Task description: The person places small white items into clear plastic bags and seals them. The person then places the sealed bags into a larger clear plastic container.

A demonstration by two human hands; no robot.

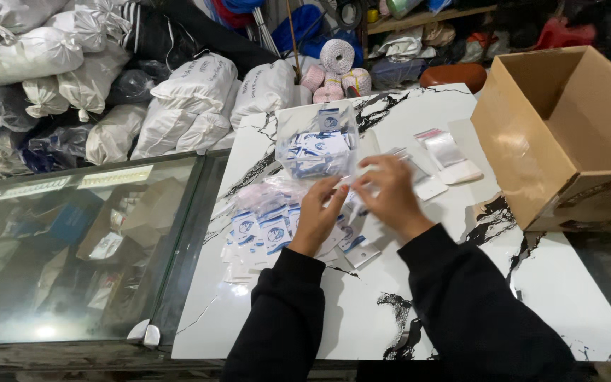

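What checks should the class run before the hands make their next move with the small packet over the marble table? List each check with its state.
1. Both hands on the small clear packet: left hand and right hand pinch it. Ok.
2. Packet sealed: blurred. Cannot tell.
3. Loose blue-and-white packets within reach beside the left hand. Ok.
4. Filled clear bag lies apart from the hands. Ok.
5. Cardboard box open, on the table at right. Ok.
6. Box contents: hidden. Cannot tell.
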